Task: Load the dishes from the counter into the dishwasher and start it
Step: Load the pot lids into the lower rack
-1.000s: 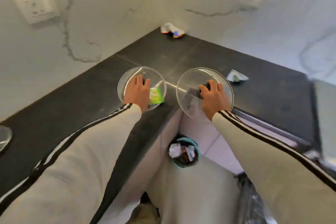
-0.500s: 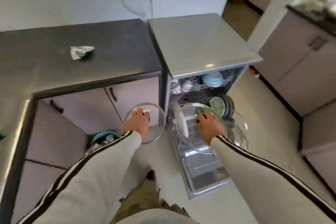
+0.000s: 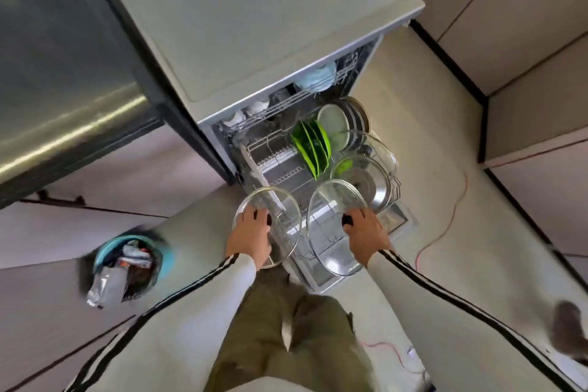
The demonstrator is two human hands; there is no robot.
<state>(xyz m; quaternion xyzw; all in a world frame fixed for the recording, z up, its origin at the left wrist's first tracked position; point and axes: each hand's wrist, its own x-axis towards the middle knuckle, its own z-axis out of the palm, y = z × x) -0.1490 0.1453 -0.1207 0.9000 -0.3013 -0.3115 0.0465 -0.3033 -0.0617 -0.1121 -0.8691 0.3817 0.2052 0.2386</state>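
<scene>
My left hand (image 3: 253, 234) grips the black knob of a round glass lid (image 3: 283, 216), held over the left edge of the open dishwasher (image 3: 286, 41). A second, larger glass lid (image 3: 331, 232) is held by its knob in my right hand (image 3: 366, 229), above the pulled-out lower rack (image 3: 280, 165). That rack carries green plates (image 3: 313, 146), pale plates (image 3: 335, 124) and more glass lids (image 3: 362, 175) on its right side. The upper rack (image 3: 286, 102) holds cups and a light blue bowl (image 3: 316, 78).
A dark counter (image 3: 63, 57) runs to the left of the dishwasher, with cabinets below. A teal bin (image 3: 127, 264) full of rubbish stands on the floor at left. A red cable (image 3: 445, 216) trails across the floor on the right. Cabinet fronts line the far right.
I have turned from the counter to the dishwasher, carrying both lids with me. Both lids now hang over the lower rack, closer than half a second ago.
</scene>
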